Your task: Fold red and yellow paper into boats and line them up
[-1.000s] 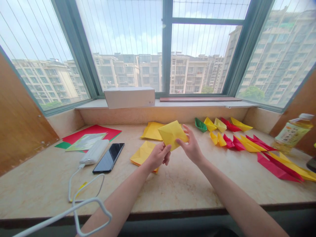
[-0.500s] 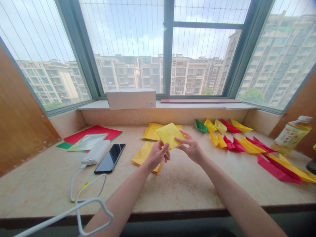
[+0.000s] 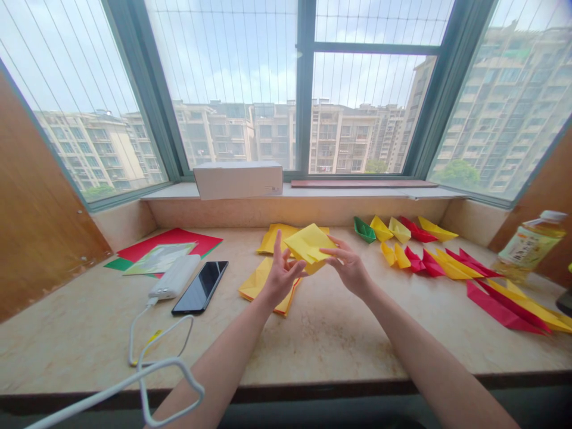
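Observation:
A folded yellow paper [image 3: 308, 244] is held above the stone sill between both my hands. My right hand [image 3: 349, 269] pinches its right edge with thumb and fingers. My left hand [image 3: 280, 275] is under its left side, index finger stretched up and the other fingers loosely spread, touching the paper's lower edge. Below them lie more folded yellow sheets [image 3: 260, 281] and another yellow stack [image 3: 273, 238] farther back.
Folded paper boats [image 3: 393, 229] and red and yellow paper shapes [image 3: 500, 295] line the right side. A bottle [image 3: 527, 244] stands far right. A black phone [image 3: 201, 287], a white power bank [image 3: 175, 276] with cable, and coloured sheets [image 3: 165, 250] lie left. A white box [image 3: 238, 179] sits on the window ledge.
The yellow paper has tilted flatter and dropped slightly. My left hand let go of its pinch and spread its fingers; my right hand kept its grip.

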{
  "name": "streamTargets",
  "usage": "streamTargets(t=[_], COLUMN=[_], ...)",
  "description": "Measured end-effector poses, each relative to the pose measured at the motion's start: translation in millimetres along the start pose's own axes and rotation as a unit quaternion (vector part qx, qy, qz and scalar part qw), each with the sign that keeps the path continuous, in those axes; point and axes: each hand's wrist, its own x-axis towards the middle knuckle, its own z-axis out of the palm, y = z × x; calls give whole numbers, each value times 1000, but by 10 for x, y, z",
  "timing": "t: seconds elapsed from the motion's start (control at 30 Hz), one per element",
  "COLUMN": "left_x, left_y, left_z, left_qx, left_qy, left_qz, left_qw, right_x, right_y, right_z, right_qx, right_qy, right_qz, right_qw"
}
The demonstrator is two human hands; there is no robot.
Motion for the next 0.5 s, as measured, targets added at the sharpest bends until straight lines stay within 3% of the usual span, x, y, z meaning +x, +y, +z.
streamTargets(t=[0.17, 0.33, 0.5], left_x=[59, 82, 72], left_y=[-136, -84, -29], left_z=[-111, -157, -131], left_qx=[98, 231, 246], left_qy=[-11, 26, 43], left_qz=[15, 104, 88], left_qw=[995, 967, 964], right_x=[-8, 6, 5], right_y=[-51, -96, -76], right_z=[-18, -43, -28], right_qx=[-10, -20, -9], right_qy=[6, 41, 85], right_qz=[-21, -24, 0], right_qw=[1000, 999, 996])
